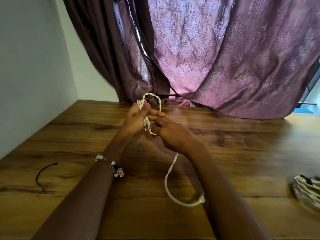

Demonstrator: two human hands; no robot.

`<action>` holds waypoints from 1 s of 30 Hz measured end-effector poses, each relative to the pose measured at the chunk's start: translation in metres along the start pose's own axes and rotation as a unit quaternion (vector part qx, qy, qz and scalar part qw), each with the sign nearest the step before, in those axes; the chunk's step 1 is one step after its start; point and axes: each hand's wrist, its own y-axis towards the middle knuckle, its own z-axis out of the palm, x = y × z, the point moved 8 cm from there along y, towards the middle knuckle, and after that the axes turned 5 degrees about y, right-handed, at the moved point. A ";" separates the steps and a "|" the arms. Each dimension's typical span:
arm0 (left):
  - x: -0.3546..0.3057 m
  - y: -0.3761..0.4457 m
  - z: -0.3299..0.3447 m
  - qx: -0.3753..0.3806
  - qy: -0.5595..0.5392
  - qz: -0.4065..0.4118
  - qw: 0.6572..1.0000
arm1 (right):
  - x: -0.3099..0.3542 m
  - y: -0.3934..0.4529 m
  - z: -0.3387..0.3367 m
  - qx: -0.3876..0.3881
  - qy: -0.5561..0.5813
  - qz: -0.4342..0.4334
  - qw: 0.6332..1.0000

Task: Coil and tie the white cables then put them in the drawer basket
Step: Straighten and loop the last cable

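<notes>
My left hand [136, 118] grips a small coil of white cable [156, 101] above the wooden table [242, 153], loops sticking up past the fingers. My right hand [170, 134] pinches the cable just below the coil. The loose tail of the cable [168, 186] hangs from under my right hand, curves down across the table and ends by my right forearm. A second white cable bundle [306, 191], coiled with a dark tie on it, lies at the right edge. The drawer basket is out of view.
A thin black tie [41, 175] lies on the table at the left. Purple patterned curtains [216, 58] hang behind the table's far edge. A white wall stands at the left. A beaded bracelet sits on my left wrist.
</notes>
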 end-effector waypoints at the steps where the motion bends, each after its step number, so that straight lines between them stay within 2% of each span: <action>1: 0.004 0.001 -0.002 -0.008 0.031 -0.002 0.999 | 0.000 -0.002 0.000 -0.026 0.039 -0.028 0.999; 3: 0.010 0.003 -0.006 -0.018 0.108 -0.004 0.994 | -0.005 -0.005 -0.009 -0.079 0.130 -0.051 0.987; 5: 0.013 0.001 0.001 0.016 0.155 -0.001 0.988 | -0.020 -0.007 -0.021 -0.125 0.198 -0.011 0.972; 7: 0.015 -0.005 0.014 0.056 0.130 -0.014 0.990 | -0.037 -0.012 -0.032 -0.153 0.241 0.038 0.958; 11: 0.005 -0.011 0.017 0.052 0.065 -0.033 0.996 | -0.078 -0.029 -0.032 -0.164 0.298 0.149 0.928; 13: 0.004 -0.012 0.014 0.063 0.014 -0.051 0.997 | -0.092 -0.039 -0.023 -0.144 0.392 0.222 0.881; 16: 0.005 -0.015 0.014 0.098 -0.039 -0.095 0.990 | -0.098 -0.049 -0.012 -0.131 0.557 0.272 0.774; 18: 0.007 -0.024 0.023 0.162 -0.031 -0.136 0.977 | -0.102 -0.054 -0.013 -0.144 0.592 0.278 0.742; 20: 0.009 -0.030 0.030 0.200 -0.017 -0.146 0.969 | -0.106 -0.057 -0.018 -0.170 0.560 0.276 0.762; 22: 0.010 -0.031 0.032 0.204 -0.005 -0.143 0.968 | -0.109 -0.058 -0.024 -0.196 0.521 0.267 0.787; 25: 0.013 -0.029 0.029 0.191 0.025 -0.141 0.971 | -0.109 -0.057 -0.025 -0.232 0.571 0.230 0.753; 27: 0.015 -0.028 0.030 0.189 0.015 -0.136 0.972 | -0.107 -0.053 -0.023 -0.240 0.580 0.208 0.750; 28: 0.015 -0.028 0.032 0.191 0.005 -0.134 0.972 | -0.104 -0.048 -0.023 -0.237 0.561 0.196 0.768; 30: 0.017 -0.028 0.038 0.201 -0.031 -0.144 0.969 | -0.097 -0.037 -0.017 -0.220 0.473 0.165 0.837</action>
